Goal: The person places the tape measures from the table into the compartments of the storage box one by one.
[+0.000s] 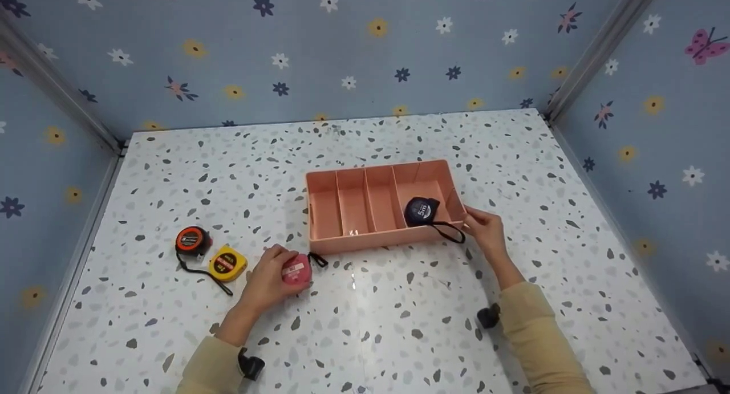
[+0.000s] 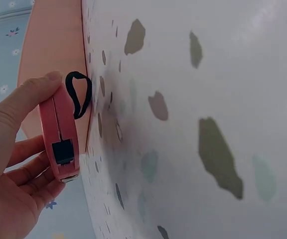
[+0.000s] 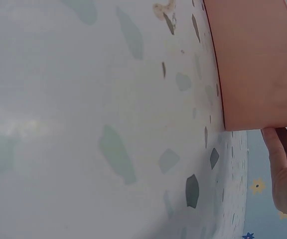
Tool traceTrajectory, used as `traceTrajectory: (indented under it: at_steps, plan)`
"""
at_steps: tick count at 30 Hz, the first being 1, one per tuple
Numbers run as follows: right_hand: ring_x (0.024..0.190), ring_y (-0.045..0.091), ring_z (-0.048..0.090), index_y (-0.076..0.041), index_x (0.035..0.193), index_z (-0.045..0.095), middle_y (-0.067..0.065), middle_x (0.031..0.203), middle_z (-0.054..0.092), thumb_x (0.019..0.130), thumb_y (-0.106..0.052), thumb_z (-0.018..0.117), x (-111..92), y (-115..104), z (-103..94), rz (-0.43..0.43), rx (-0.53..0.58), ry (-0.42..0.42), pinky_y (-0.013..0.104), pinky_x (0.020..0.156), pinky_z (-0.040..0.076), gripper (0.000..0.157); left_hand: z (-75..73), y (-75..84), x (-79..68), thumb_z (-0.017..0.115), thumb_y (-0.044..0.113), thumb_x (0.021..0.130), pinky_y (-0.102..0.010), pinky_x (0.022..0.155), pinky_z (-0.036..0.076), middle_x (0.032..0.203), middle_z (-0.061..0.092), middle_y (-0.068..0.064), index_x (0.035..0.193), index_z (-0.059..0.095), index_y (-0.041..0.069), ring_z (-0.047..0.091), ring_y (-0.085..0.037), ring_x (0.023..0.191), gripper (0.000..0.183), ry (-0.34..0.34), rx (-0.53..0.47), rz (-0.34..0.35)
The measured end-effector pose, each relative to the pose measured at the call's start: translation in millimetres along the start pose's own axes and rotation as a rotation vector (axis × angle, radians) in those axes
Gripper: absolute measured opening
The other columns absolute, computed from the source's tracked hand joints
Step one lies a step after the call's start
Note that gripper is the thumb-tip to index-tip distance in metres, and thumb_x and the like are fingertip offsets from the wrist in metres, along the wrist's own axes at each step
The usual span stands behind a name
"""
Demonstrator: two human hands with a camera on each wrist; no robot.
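The left hand [image 1: 267,281] grips a pink tape measure [image 1: 297,271] at eight o'clock of the four-compartment organizer [image 1: 376,240], whose three-o'clock end the right hand [image 1: 486,231] touches with extended fingers.

Pink tape meas. [image 1: 297,271] w/ blk strap [image 1: 319,260] held nr tray [image 1: 365,241].

we see smooth plastic in the tray [image 1: 376,241] and pink tape measure [image 1: 297,271], cloth sleeves [image 1: 536,331], and a glossy tabletop [image 1: 353,325].
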State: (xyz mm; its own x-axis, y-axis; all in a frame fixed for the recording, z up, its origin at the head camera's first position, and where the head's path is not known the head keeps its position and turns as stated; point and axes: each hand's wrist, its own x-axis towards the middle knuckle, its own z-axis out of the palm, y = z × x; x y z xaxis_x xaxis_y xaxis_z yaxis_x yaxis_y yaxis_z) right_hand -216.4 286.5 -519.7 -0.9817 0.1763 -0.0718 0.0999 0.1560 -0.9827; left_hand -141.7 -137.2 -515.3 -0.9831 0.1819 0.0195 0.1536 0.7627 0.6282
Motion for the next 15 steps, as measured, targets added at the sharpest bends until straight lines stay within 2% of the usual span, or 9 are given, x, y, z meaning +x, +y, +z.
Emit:
traceTrajectory:
  at_steps: [6, 15]
  plan:
    - [0.101, 0.033, 0.054, 0.007, 0.116, 0.054, 0.024, 0.114, 0.054, 0.087, -0.001, 0.050, -1, -1, 0.2, -0.023, -0.003, 0.000, 0.034, 0.077, 0.048, 0.031, 1.1, 11.6, 1.0, 0.081, 0.027, 0.061, -0.039, 0.081, 0.045, 0.100, 0.047, -0.007, 0.111, 0.057, -0.001, 0.046, -0.022, 0.092, 0.062, 0.002, -0.054, 0.012]
    - [0.102, 0.033, 0.053, 0.007, 0.116, 0.054, 0.024, 0.115, 0.053, 0.087, -0.004, 0.053, -1, 0, 0.2, -0.013, 0.017, -0.008, 0.036, 0.078, 0.047, 0.031, 1.1, 27.0, -0.6, 0.081, 0.027, 0.061, -0.037, 0.081, 0.046, 0.100, 0.047, -0.006, 0.112, 0.058, 0.001, 0.046, -0.021, 0.094, 0.061, 0.022, -0.074, 0.022]
